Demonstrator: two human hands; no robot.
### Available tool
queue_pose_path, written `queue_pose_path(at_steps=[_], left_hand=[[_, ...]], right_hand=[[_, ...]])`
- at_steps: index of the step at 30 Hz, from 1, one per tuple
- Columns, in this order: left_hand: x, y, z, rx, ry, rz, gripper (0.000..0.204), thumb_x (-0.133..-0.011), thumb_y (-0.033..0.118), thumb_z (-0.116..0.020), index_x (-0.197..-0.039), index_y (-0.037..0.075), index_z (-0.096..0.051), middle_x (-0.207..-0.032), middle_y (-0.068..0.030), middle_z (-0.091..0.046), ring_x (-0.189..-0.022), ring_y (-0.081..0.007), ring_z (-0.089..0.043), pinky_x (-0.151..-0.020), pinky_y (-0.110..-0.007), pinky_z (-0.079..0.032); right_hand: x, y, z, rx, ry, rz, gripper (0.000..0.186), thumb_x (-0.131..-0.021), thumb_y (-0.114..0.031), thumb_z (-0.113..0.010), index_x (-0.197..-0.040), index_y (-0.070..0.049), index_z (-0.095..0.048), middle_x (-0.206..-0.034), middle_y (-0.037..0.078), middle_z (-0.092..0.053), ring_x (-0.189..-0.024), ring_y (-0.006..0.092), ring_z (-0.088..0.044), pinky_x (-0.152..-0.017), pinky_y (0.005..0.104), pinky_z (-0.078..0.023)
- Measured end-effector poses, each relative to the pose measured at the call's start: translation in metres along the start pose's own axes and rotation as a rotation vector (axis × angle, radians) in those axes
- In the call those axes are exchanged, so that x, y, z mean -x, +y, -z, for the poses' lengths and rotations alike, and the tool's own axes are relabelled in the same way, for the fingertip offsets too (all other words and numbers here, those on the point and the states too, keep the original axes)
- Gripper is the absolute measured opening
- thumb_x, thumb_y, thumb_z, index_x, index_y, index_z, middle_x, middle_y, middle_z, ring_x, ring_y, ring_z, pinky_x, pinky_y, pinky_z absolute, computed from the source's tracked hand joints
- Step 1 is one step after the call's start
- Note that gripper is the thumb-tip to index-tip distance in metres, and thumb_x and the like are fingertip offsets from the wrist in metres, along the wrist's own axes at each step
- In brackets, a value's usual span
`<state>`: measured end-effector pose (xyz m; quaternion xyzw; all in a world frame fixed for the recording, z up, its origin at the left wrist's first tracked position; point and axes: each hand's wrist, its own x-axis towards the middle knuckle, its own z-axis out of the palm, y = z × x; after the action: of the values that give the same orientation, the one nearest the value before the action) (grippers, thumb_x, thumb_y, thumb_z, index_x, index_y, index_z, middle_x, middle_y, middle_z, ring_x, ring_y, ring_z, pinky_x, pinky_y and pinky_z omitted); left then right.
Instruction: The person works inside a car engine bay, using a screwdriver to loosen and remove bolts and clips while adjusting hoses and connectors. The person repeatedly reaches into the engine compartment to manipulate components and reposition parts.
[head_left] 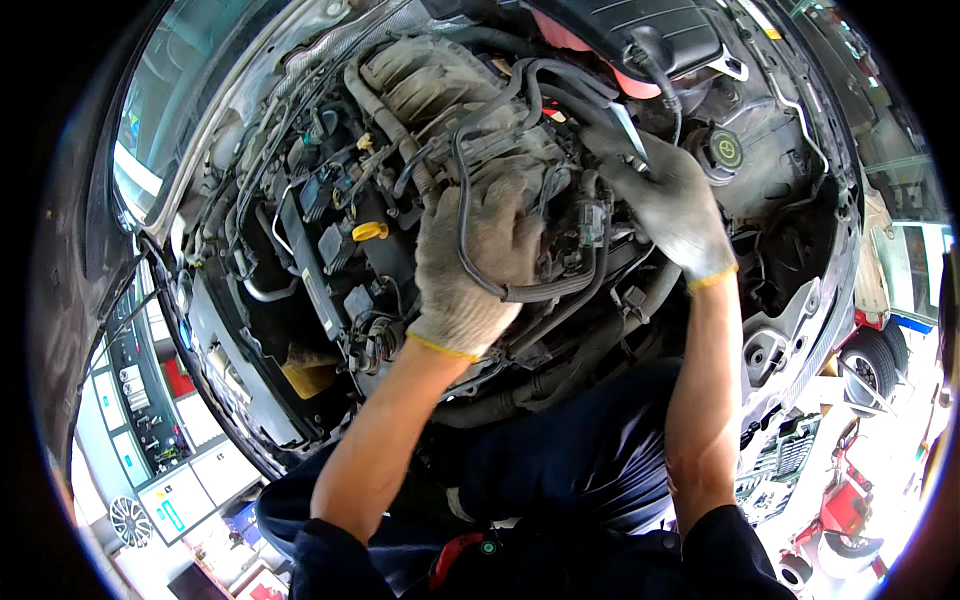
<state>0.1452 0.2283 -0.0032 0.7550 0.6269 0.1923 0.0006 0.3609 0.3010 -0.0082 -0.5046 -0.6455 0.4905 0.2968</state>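
Note:
I lean over a car's open engine bay (300, 250), both hands in dirty grey knit gloves. My left hand (475, 265) presses down on the dusty engine top, with a black hose loop (530, 292) crossing over its fingers. My right hand (665, 200) is closed around a slim metal tool (628, 128) whose shaft points up and left into the hoses behind the engine. A ribbed grey intake part (425, 75) lies just above my left hand. What the tool's tip touches is hidden among the hoses.
A yellow dipstick handle (369, 231) sits left of my left hand. A black cap with a yellow mark (725, 148) is at the right of the bay. A wheel (875, 362) and red equipment (845, 500) stand at the lower right; shelves (150, 450) at the lower left.

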Motion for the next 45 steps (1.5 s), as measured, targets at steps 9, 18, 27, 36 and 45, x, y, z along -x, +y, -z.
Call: queue_pose_path(at_steps=[9,18,27,36,45], left_hand=[[0.054,-0.013,0.046,0.077,-0.008,0.371,0.026,-0.102,0.016,-0.065,-0.123,0.002,-0.071,-0.108,-0.0139,-0.076,-0.09,-0.0272,-0.073,-0.081,-0.036,-0.058],[0.032,-0.06,0.052,0.249,-0.465,0.449,0.036,-0.099,0.02,-0.059,-0.128,0.001,-0.069,-0.111,-0.0192,-0.075,-0.099,-0.0279,-0.074,-0.095,-0.042,-0.055],[0.016,-0.118,0.095,0.42,-0.628,0.463,0.036,-0.104,0.016,-0.058,-0.138,0.008,-0.067,-0.126,-0.0103,-0.073,-0.092,-0.0168,-0.071,-0.076,-0.029,-0.059],[0.04,-0.113,0.078,-0.111,-0.703,-0.309,0.022,-0.091,0.004,-0.064,-0.111,0.001,-0.073,-0.109,-0.0133,-0.074,-0.104,-0.0309,-0.071,-0.093,-0.041,-0.057],[0.026,-0.109,0.063,0.351,-0.796,0.148,0.037,-0.094,0.019,-0.061,-0.122,-0.003,-0.069,-0.11,-0.0194,-0.074,-0.096,-0.0298,-0.072,-0.087,-0.039,-0.056]], right_hand=[[-0.042,0.026,-0.013,0.382,-0.09,0.114,0.036,-0.087,-0.019,-0.065,-0.12,-0.008,-0.075,-0.107,0.026,-0.073,-0.103,0.0431,-0.069,-0.094,0.0464,-0.054],[0.005,-0.039,-0.035,0.218,-0.151,0.22,0.029,-0.091,-0.03,-0.077,-0.113,-0.011,-0.08,-0.103,0.013,-0.08,-0.082,0.0233,-0.075,-0.081,0.0342,-0.057],[0.024,-0.042,-0.087,0.49,-0.215,0.232,0.046,-0.082,-0.016,-0.078,-0.127,-0.007,-0.069,-0.099,0.02,-0.076,-0.091,0.0354,-0.075,-0.081,0.0428,-0.058],[0.021,-0.027,-0.1,0.138,-0.219,0.136,0.052,-0.081,-0.014,-0.077,-0.132,-0.006,-0.07,-0.098,0.017,-0.079,-0.084,0.0237,-0.078,-0.079,0.0342,-0.061],[0.041,-0.064,-0.062,0.018,0.103,0.128,0.036,-0.1,-0.029,-0.074,-0.124,-0.003,-0.072,-0.099,0.008,-0.077,-0.085,0.0127,-0.069,-0.077,0.0256,-0.053]])
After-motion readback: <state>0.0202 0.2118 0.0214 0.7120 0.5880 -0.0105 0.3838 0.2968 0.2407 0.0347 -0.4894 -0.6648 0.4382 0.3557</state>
